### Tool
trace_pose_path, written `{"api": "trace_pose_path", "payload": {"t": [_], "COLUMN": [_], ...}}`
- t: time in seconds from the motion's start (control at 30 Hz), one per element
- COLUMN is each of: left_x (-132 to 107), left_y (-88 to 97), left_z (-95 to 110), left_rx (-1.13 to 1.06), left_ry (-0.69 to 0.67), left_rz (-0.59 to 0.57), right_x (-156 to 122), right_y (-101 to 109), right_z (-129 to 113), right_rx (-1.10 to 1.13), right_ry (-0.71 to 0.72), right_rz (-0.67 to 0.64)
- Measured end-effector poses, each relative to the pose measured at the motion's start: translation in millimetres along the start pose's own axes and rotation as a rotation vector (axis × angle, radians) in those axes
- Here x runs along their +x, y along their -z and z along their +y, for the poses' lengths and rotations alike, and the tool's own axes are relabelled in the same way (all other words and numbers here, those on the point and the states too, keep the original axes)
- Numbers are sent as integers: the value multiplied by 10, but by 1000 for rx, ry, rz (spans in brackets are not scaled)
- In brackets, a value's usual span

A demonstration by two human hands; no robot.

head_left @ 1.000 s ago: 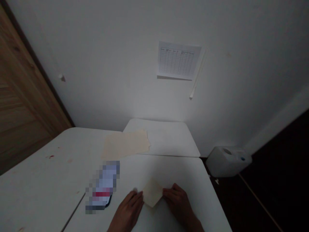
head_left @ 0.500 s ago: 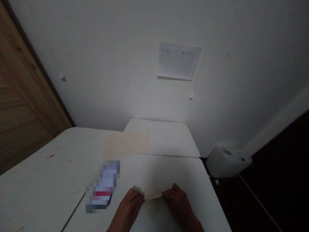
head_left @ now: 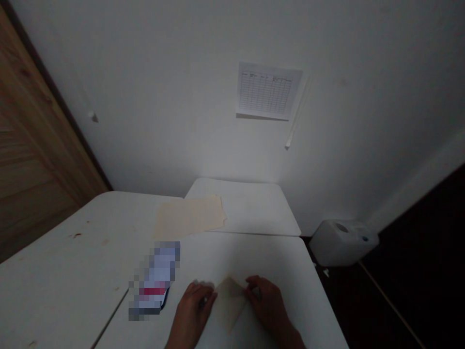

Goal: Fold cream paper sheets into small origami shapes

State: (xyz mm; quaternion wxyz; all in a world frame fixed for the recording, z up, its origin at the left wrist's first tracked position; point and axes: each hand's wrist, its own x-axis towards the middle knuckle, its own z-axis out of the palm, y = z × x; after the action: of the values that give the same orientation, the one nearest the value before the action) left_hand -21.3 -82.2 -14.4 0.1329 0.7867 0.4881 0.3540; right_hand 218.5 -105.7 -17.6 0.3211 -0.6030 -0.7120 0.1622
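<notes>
A small cream square of paper lies corner-on on the white table, near its front edge. My left hand pinches the paper's left corner, fingers pressed together. On the opposite side my right hand grips the right corner with curled fingers. The paper's near corner points towards me and its far corner points away. The light is dim, so any folds in the paper are hard to make out.
Further back lies a larger cream sheet. A blurred flat object sits left of my hands. Also in view: a printed chart on the wall, a wooden door at left, a white container on the dark floor at right.
Half a second ago both hands held the paper's far part lifted and bent towards me. It now lies flat again as a diamond, and my fingers have closed in on its side corners.
</notes>
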Motion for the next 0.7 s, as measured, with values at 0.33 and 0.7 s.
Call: {"api": "trace_pose_path", "payload": {"t": [0.33, 0.7], "left_x": [33, 25], "left_y": [-69, -121], "left_z": [111, 70], "left_rx": [126, 172], "left_ry": [68, 97], "left_rz": [25, 18], "right_x": [58, 62], "right_y": [-104, -114], "right_z": [-164, -198], "right_rx": [-68, -96], "right_ry": [-103, -143], "right_rz": [82, 81]}}
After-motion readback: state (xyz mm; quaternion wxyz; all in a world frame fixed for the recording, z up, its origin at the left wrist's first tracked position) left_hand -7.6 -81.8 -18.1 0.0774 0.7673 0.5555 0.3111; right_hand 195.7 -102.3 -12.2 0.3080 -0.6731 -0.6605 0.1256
